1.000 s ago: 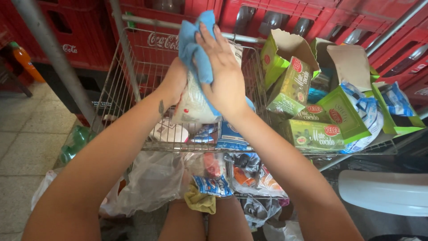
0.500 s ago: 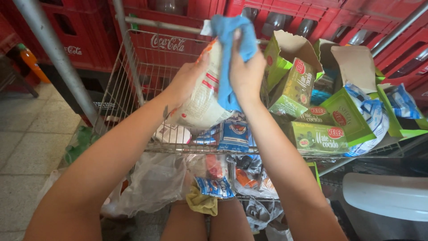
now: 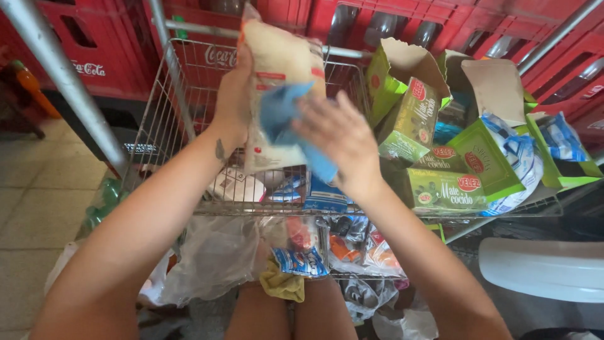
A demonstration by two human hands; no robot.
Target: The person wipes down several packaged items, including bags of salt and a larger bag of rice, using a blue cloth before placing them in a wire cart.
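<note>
My left hand (image 3: 234,94) grips a pale bag of grain with red stripes (image 3: 283,69), held upright above a wire shopping cart (image 3: 165,119). Against the front of the bag my right hand (image 3: 340,141) presses a blue cloth (image 3: 280,116). Part of the cloth hangs below my right palm. Inside the cart, under the bag, lie several more packets (image 3: 239,186) in white and blue.
Green cardboard boxes (image 3: 440,189), some torn open, stand to the right of the cart with blue and white packets (image 3: 516,154) in them. Red bottle crates (image 3: 94,44) fill the back. A grey metal post (image 3: 66,85) slants on the left. Plastic bags (image 3: 214,258) hang under the cart.
Both hands lifted the bag higher and turned it upright. The blue cloth moved from the bag's top down across its front.
</note>
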